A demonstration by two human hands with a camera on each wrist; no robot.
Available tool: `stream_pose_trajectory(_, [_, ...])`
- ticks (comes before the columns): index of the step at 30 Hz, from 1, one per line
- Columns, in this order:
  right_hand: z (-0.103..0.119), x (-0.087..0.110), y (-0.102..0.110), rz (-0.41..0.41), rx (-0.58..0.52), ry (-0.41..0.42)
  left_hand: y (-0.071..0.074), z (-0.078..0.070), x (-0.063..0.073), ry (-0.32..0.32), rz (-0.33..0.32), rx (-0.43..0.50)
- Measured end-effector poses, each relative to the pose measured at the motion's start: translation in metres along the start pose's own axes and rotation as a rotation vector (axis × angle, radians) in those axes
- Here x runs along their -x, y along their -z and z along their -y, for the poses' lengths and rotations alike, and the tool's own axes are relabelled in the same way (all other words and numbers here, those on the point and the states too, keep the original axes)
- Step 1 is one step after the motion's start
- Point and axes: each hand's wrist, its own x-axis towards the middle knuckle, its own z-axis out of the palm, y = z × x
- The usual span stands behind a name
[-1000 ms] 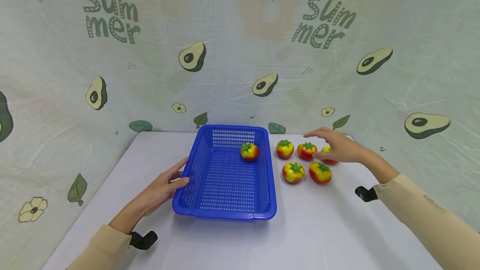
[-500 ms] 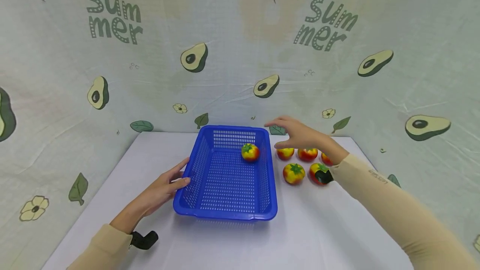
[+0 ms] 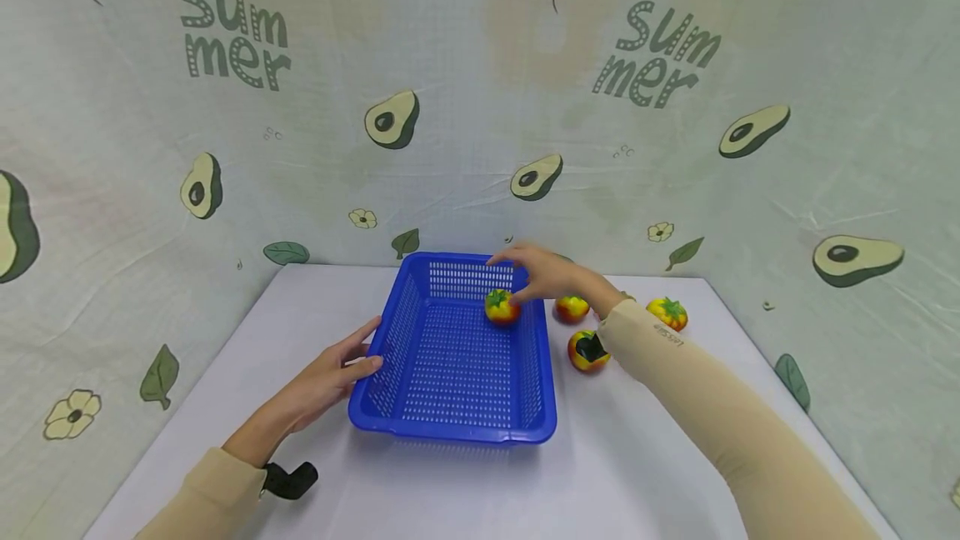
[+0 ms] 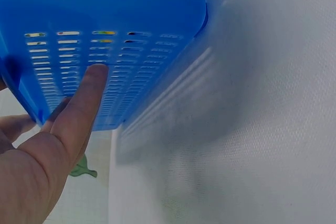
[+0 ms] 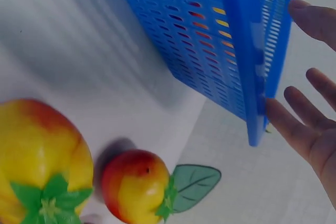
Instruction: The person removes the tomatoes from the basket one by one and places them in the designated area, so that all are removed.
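A blue perforated plastic basket (image 3: 457, 373) sits on the table, with one red-and-yellow fruit (image 3: 501, 308) with a green leafy top near its far right corner. My left hand (image 3: 322, 382) grips the basket's left rim, thumb at the top edge and fingers along the outer wall (image 4: 79, 77). Over the far right corner reaches my right hand (image 3: 547, 273), fingers parted and thumb by the fruit. In the right wrist view, its fingers (image 5: 291, 124) overlap the basket's rim and hold nothing.
More such fruits lie right of the basket: one at the back (image 3: 572, 309), one in front (image 3: 588, 352), one farther right (image 3: 667, 314). The right sleeve (image 3: 675, 373) covers others. Behind the white table (image 3: 315, 294) hangs a printed cloth (image 3: 450, 190).
My right hand has moved left from above the loose fruits to the basket's far right corner, staying unfilled. My left hand keeps its place on the rim.
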Motion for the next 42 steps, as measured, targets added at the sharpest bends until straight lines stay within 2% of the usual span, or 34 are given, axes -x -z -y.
stream_pose_trajectory(7, [-0.005,-0.018,-0.018,0.044,-0.003,0.007,0.000,0.002,-0.001,0.000,-0.002,-0.001])
stream_pose_trajectory(13, [-0.008,-0.029,-0.030,0.092,-0.021,-0.026,0.000,0.000,-0.003,-0.002,-0.001,-0.008])
stream_pose_trajectory(18, [-0.005,-0.030,-0.036,0.124,0.009,-0.072,-0.001,-0.001,-0.003,-0.008,0.003,-0.008])
stream_pose_trajectory(30, [-0.003,-0.036,-0.053,0.163,0.042,-0.083,-0.001,0.001,-0.002,0.003,-0.003,-0.006])
stream_pose_trajectory(36, [-0.003,-0.037,-0.055,0.185,0.088,-0.097,-0.002,0.001,-0.001,-0.002,-0.007,-0.011])
stream_pose_trajectory(42, [-0.002,-0.036,-0.056,0.186,0.089,-0.108,-0.002,0.002,-0.002,-0.001,-0.005,-0.006])
